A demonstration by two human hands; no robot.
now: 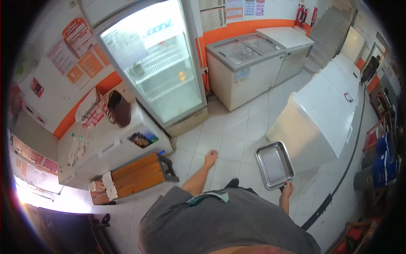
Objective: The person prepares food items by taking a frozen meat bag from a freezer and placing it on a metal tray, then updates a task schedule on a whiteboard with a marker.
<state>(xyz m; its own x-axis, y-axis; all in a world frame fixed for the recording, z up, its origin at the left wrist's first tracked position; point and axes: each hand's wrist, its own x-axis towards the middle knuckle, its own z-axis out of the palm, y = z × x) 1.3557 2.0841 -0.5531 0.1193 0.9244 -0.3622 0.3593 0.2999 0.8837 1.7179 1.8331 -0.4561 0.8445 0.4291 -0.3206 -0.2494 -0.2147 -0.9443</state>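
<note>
My right hand (287,190) grips the near rim of a shallow rectangular metal tray (275,166) with rounded corners. The tray is tilted and its inside faces me; I see nothing in it. My left hand (211,158) hangs over the tiled floor in front of my body, its fingers loosely bent and nothing visible in them. A greenish cloth (208,197) lies against the front of my grey shirt (220,220).
A white chest freezer (313,106) stands on the right, close to the tray. Ahead are a glass-topped freezer (245,76) and a lit upright fridge (156,67). At left, a wooden bench (137,178) fronts another white freezer (114,146). A person (371,70) is far right.
</note>
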